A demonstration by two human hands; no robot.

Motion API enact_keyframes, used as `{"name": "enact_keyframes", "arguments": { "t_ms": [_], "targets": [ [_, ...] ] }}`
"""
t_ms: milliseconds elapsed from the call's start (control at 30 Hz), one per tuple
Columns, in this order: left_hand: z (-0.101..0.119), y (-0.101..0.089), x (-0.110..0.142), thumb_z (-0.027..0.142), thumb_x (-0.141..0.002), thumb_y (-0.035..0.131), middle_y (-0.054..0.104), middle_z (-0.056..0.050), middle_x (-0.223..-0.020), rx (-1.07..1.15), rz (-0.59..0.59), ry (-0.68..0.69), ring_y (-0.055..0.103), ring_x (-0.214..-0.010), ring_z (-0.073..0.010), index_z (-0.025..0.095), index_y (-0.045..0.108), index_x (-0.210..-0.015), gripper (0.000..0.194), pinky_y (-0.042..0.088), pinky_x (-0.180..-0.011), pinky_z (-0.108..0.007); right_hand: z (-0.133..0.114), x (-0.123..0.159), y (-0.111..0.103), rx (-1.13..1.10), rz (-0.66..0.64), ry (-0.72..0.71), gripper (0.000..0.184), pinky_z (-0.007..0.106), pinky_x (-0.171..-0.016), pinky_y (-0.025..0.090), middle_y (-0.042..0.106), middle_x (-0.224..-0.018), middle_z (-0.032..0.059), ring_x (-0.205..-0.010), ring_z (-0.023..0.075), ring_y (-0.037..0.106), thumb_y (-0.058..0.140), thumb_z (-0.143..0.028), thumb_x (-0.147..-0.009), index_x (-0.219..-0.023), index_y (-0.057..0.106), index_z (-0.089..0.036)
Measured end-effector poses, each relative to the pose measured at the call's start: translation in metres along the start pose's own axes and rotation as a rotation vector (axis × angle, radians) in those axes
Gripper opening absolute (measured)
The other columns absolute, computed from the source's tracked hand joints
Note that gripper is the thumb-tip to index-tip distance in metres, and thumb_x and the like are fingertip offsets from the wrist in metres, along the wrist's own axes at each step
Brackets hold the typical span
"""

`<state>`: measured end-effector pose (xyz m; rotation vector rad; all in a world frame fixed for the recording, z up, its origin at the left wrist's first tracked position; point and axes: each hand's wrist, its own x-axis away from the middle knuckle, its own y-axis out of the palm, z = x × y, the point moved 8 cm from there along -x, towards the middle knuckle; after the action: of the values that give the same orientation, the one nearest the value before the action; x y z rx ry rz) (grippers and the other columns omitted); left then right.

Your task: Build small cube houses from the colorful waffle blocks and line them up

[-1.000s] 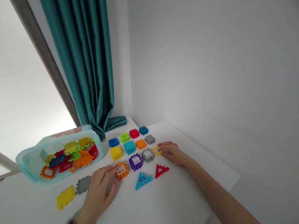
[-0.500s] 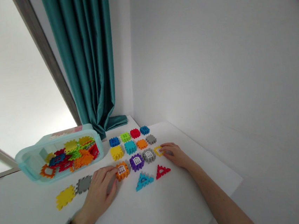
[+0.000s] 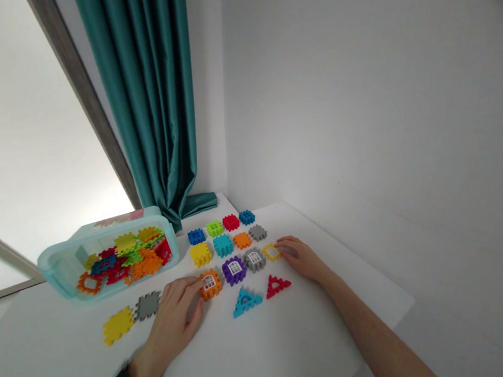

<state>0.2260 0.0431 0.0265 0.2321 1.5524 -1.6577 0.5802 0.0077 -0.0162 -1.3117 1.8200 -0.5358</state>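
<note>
My left hand (image 3: 178,315) lies on the table with its fingertips against the left edge of an orange toothed block with a white window (image 3: 210,284). Its thumb is spread apart from the fingers. My right hand (image 3: 301,259) rests with fingers loosely apart at the right edge of a yellow window block (image 3: 271,252). Between these two blocks, in the same row, sit a purple window block (image 3: 234,270) and a grey window block (image 3: 255,260). In front of the row lie a blue triangular piece (image 3: 247,301) and a red triangular piece (image 3: 277,285).
Behind stand rows of coloured blocks, among them a yellow block (image 3: 201,254) and a teal block (image 3: 224,245). Flat yellow (image 3: 118,325) and grey (image 3: 148,305) plates lie left. A pale blue bin (image 3: 61,290) of pieces tips toward me. A green curtain (image 3: 154,103) hangs behind.
My right hand has drawn slightly right from the yellow window block, which now shows more fully with its white window. My left hand stays at the orange block. The view has shifted slightly.
</note>
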Motion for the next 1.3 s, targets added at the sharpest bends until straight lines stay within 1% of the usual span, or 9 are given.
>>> {"name": "enact_keyframes", "arguments": {
  "t_ms": [167,367,467,567,767,867,967,1067,1300],
  "targets": [
    [0.003,-0.005,-0.005,0.017,-0.093,0.050,0.068,-0.009,-0.108,0.017,0.018,-0.004,0.063,-0.100,-0.0248,0.022,0.061,-0.119,0.029,0.050,-0.085,-0.038,-0.029,-0.002,-0.008,0.009,0.072,-0.038,0.025,0.053,-0.106,0.047,0.069,-0.122,0.0099,-0.118,0.0281,0.061,0.053,-0.027,-0.093,-0.108,0.073,-0.025],
    [0.007,-0.024,-0.013,0.016,-0.092,0.050,0.067,-0.010,-0.108,0.011,-0.014,-0.016,0.062,-0.100,-0.0251,0.021,0.064,-0.109,0.023,0.049,-0.086,-0.040,-0.121,-0.011,0.010,0.042,0.029,-0.270,0.027,0.053,-0.106,0.047,0.070,-0.121,0.0091,-0.114,0.0275,0.063,0.051,-0.024,-0.097,-0.116,0.070,-0.026],
    [-0.003,-0.038,-0.006,0.016,-0.093,0.050,0.068,-0.009,-0.107,-0.006,-0.048,-0.046,0.062,-0.102,-0.0252,0.021,0.064,-0.108,0.021,0.048,-0.089,-0.042,-0.169,-0.014,0.029,0.037,-0.014,-0.369,0.028,0.051,-0.105,0.047,0.070,-0.121,0.0093,-0.116,0.0275,0.061,0.052,-0.021,-0.096,-0.119,0.068,-0.026],
    [-0.025,-0.059,0.013,0.018,-0.093,0.050,0.069,-0.008,-0.104,-0.028,-0.068,-0.115,0.062,-0.100,-0.0249,0.021,0.064,-0.106,0.020,0.048,-0.090,-0.042,-0.209,-0.015,0.053,0.023,-0.068,-0.446,0.029,0.049,-0.105,0.046,0.070,-0.118,0.0088,-0.114,0.0260,0.061,0.052,-0.019,-0.096,-0.119,0.067,-0.025],
    [-0.078,-0.096,0.066,0.024,-0.094,0.051,0.069,-0.009,-0.106,-0.073,-0.140,-0.281,0.063,-0.099,-0.0256,0.022,0.065,-0.107,0.019,0.050,-0.085,-0.041,-0.273,-0.013,0.113,0.008,-0.214,-0.563,0.026,0.048,-0.102,0.047,0.069,-0.117,0.0099,-0.113,0.0254,0.060,0.053,-0.014,-0.095,-0.115,0.067,-0.021],
    [-0.095,-0.106,0.083,0.023,-0.093,0.052,0.068,-0.009,-0.108,-0.087,-0.087,-0.366,0.063,-0.099,-0.0253,0.021,0.065,-0.108,0.019,0.051,-0.087,-0.041,-0.300,-0.006,0.148,0.044,-0.298,-0.572,0.028,0.048,-0.103,0.047,0.066,-0.120,0.0099,-0.118,0.0268,0.057,0.056,-0.014,-0.092,-0.117,0.066,-0.023],
    [-0.101,-0.101,0.089,0.022,-0.089,0.058,0.067,-0.009,-0.110,-0.088,-0.125,-0.387,0.063,-0.101,-0.0258,0.022,0.065,-0.108,0.020,0.051,-0.088,-0.041,-0.320,0.002,0.179,0.075,-0.362,-0.565,0.038,0.049,-0.110,0.043,0.060,-0.133,0.0107,-0.129,0.0286,0.050,0.059,-0.012,-0.088,-0.125,0.063,-0.023],
    [-0.101,-0.095,0.091,0.027,-0.086,0.065,0.067,-0.008,-0.111,-0.093,-0.200,-0.375,0.062,-0.103,-0.0269,0.023,0.065,-0.111,0.025,0.050,-0.087,-0.041,-0.322,0.005,0.202,0.099,-0.390,-0.527,0.048,0.049,-0.113,0.040,0.053,-0.142,0.0140,-0.137,0.0304,0.044,0.061,-0.013,-0.086,-0.134,0.057,-0.020],
    [-0.107,-0.093,0.098,0.030,-0.086,0.068,0.064,-0.009,-0.118,-0.095,-0.230,-0.388,0.059,-0.108,-0.0277,0.024,0.063,-0.119,0.033,0.048,-0.092,-0.043,-0.303,0.000,0.223,0.124,-0.344,-0.431,0.047,0.053,-0.113,0.040,0.054,-0.144,0.0143,-0.136,0.0313,0.045,0.056,-0.015,-0.089,-0.136,0.056,-0.021]
  ]
}}
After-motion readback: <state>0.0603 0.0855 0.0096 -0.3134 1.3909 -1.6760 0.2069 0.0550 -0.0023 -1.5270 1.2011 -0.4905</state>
